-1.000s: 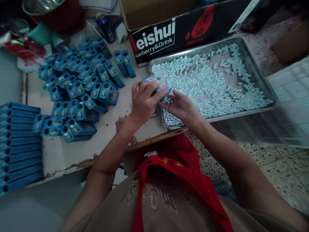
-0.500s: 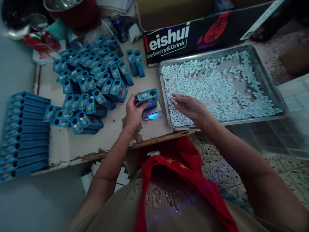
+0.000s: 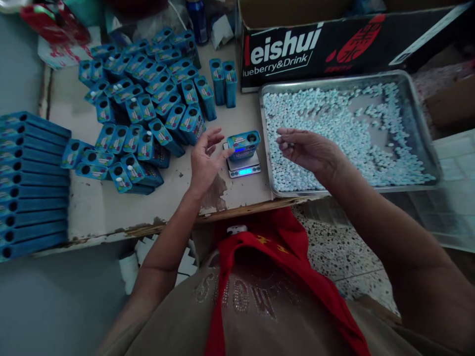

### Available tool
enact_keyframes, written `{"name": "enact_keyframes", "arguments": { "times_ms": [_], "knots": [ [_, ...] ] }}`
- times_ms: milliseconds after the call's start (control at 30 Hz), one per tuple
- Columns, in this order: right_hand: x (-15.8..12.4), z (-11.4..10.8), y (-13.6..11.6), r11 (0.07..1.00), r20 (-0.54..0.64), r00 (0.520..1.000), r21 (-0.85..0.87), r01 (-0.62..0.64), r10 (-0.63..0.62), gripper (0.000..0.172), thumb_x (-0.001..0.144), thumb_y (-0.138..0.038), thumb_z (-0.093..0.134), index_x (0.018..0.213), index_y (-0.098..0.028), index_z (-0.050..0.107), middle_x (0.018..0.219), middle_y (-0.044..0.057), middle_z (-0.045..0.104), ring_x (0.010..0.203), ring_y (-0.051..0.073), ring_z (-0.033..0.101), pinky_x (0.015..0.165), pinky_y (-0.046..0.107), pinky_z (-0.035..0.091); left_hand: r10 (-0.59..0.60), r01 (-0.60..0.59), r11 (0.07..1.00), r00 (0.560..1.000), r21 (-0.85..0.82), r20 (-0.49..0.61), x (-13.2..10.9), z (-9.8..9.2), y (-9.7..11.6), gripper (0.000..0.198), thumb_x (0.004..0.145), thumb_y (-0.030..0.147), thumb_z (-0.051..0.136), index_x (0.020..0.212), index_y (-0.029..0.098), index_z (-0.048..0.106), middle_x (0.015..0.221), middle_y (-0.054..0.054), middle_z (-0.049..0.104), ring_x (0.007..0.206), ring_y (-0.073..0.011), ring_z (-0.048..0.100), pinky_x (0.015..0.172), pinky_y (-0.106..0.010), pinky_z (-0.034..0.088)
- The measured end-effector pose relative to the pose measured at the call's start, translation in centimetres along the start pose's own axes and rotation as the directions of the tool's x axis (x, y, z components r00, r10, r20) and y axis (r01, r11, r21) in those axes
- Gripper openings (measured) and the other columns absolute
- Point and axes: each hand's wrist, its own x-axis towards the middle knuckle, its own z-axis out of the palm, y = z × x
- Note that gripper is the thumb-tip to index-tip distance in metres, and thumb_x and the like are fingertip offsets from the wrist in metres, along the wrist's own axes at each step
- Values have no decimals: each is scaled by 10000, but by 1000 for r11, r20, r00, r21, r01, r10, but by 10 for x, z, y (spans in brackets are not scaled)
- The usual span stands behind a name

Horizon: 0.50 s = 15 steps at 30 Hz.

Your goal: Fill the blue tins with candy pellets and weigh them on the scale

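Observation:
A small blue tin (image 3: 244, 144) with a round hole in its top lies on a little digital scale (image 3: 244, 168) whose display glows blue. My left hand (image 3: 205, 159) hovers just left of the tin, fingers spread, holding nothing. My right hand (image 3: 308, 150) hangs over the near left part of a metal tray (image 3: 419, 113) full of pale blue tablets (image 3: 334, 128). Its fingertips are pinched together near the tin; what they hold is too small to name.
Many blue tins (image 3: 148, 99) lie in rows on the worn white table (image 3: 111, 217). Stacked blue tins (image 3: 29, 188) fill the left edge. A black cardboard box (image 3: 315, 47) stands behind the tray. Speckled floor lies at the right.
My left hand carried the tin from the tray's edge to the scale, set it down and let go. My right hand rose slightly over the tablets, fingers pinched.

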Motion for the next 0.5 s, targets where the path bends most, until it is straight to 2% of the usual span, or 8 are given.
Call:
{"name": "enact_keyframes", "arguments": {
  "times_ms": [133, 200, 367, 500],
  "knots": [
    [0, -6, 0, 998, -15, 1000, -60, 21, -22, 71, 1015, -158, 783, 962, -205, 775, 794, 9, 670, 602, 70, 581, 491, 112, 508, -2, 4, 999, 998, 33, -67, -4, -25, 8, 546, 899, 523, 908, 1339, 295, 679, 1236, -69, 777, 1252, -263, 743, 1128, -443, 604],
    [1, -5, 1, 994, -2, 1000, -108, 24, -24, 79, 1025, -215, 806, 960, -200, 763, 746, -13, 634, 549, 59, 538, 449, 118, 455, 10, -9, 1000, 996, 20, -89, -5, -30, 12, 531, 897, 551, 909, 1310, 304, 686, 1189, -54, 774, 1202, -248, 755, 1108, -423, 614],
    [6, 2, 4, 989, -28, 996, -124, 76, -80, 103, 995, -208, 832, 960, -220, 736, 776, -11, 666, 622, 83, 637, 551, 156, 568, 46, -46, 999, 998, -3, -52, -7, -27, 28, 496, 902, 594, 903, 1266, 321, 706, 1152, -37, 772, 1145, -240, 758, 1106, -447, 624],
    [5, 4, 2, 995, -47, 998, -89, 47, -52, 76, 985, -181, 807, 967, -211, 741, 816, 0, 696, 638, 75, 640, 559, 140, 576, 68, -68, 998, 997, 0, -34, -9, -25, 45, 510, 916, 598, 898, 1285, 306, 702, 1193, -41, 765, 1194, -246, 750, 1146, -470, 603]
  ]
}}
